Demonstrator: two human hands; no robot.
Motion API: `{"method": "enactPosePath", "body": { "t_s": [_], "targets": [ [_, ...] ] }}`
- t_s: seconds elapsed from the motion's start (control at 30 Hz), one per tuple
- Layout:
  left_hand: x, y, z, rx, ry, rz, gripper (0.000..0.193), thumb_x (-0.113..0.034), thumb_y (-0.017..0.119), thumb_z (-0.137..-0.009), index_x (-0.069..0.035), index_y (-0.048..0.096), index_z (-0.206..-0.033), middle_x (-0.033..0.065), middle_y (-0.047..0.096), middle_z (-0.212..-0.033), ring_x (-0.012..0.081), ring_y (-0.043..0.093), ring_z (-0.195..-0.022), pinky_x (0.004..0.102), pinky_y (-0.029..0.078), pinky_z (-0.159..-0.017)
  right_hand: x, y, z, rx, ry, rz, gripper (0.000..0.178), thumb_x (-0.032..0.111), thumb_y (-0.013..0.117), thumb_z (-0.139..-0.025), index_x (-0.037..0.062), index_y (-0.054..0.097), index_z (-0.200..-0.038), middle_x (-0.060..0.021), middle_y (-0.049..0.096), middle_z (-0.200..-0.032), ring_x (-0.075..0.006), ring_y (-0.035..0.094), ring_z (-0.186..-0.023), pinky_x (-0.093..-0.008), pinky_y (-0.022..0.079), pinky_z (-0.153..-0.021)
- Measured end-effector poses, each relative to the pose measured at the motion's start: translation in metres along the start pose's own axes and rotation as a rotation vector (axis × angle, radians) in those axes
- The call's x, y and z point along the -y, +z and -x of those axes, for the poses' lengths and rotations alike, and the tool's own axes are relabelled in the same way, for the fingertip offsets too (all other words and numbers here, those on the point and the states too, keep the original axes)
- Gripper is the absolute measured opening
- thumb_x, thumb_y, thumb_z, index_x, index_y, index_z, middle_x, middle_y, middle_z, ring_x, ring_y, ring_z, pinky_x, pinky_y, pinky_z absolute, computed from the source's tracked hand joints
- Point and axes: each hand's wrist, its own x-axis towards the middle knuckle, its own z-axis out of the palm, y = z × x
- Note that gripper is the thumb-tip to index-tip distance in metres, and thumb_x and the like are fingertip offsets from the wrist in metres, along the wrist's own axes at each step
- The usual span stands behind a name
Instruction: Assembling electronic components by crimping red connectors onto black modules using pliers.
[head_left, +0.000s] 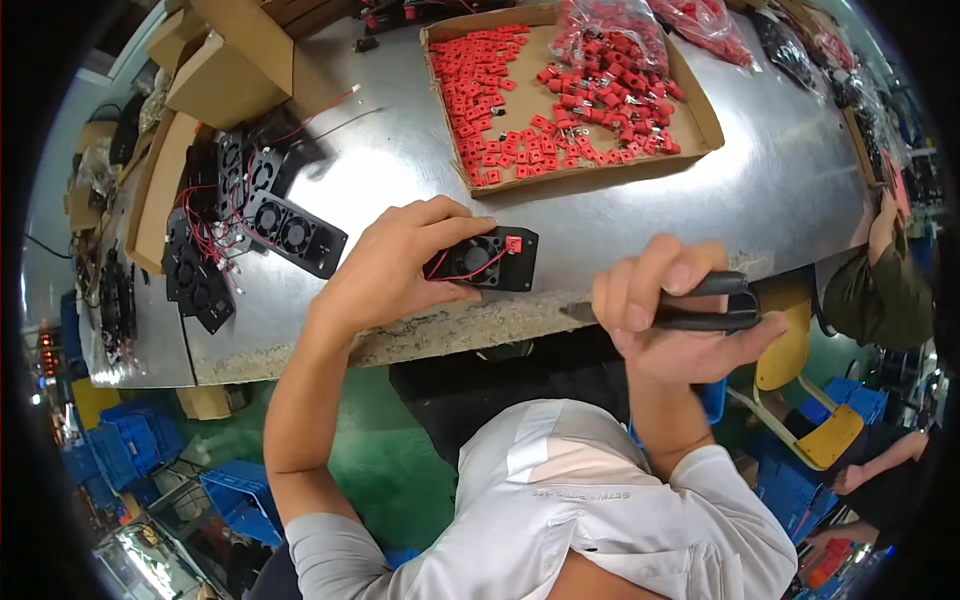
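Note:
My left hand [400, 255] grips a black fan panel [517, 272] at the table's front edge, with thumb below and fingers above. The panel carries a round fan with red wires, and a small red connector [514, 244] sits near its right end. Part of the panel is hidden under my fingers. To its right, my right hand [655, 315] is wrapped round black-handled pliers [742, 303]. Their dark, blurred tip points left toward the panel and stays apart from it.
A shallow cardboard tray [590, 178] of red connectors lies beyond my hands. Several fan panels [295, 232] with red wires are piled at the left, near an open cardboard box [235, 70]. A yellow chair [830, 437] and another person's arm [880, 230] are at the right.

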Motion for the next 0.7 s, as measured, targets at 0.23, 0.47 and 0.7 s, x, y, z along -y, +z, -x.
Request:
{"method": "enactPosePath", "body": {
  "t_s": [0.23, 0.47, 0.7],
  "targets": [
    [-0.028, 0.013, 0.009, -0.079, -0.2, -0.068, 0.065, -0.019, 0.086, -0.062, -0.008, 0.063, -0.123, 0.011, 0.062, -0.107, 0.0308, 0.06, -0.094, 0.0369, 0.049, -0.083, -0.006, 0.0, 0.003, -0.184, 0.005, -0.101, 0.098, 0.089, 0.026, -0.081, -0.0014, 0.051, -0.111, -0.0156, 0.055, -0.08, -0.0234, 0.052, -0.063, -0.0331, 0.043, -0.054],
    [-0.047, 0.027, 0.018, -0.205, -0.35, 0.016, 0.061, -0.026, 0.086, -0.067, -0.01, 0.064, -0.122, 0.0104, 0.061, -0.102, 0.0315, 0.062, -0.086, 0.0397, 0.05, -0.074, -0.015, -0.014, -0.045, -0.087, 0.075, 0.036, 0.095, 0.081, 0.023, -0.087, -0.0021, 0.053, -0.121, -0.014, 0.055, -0.087, -0.0235, 0.052, -0.07, -0.0344, 0.043, -0.064],
    [-0.05, 0.035, 0.019, -0.241, -0.373, 0.007, 0.062, -0.026, 0.085, -0.067, -0.011, 0.063, -0.123, 0.0098, 0.06, -0.102, 0.0311, 0.062, -0.086, 0.0398, 0.05, -0.075, -0.029, -0.01, -0.049, -0.129, 0.094, 0.082, 0.093, 0.08, 0.023, -0.087, -0.0016, 0.055, -0.119, -0.0131, 0.056, -0.085, -0.0223, 0.052, -0.069, -0.0336, 0.043, -0.064]
  ]
}}
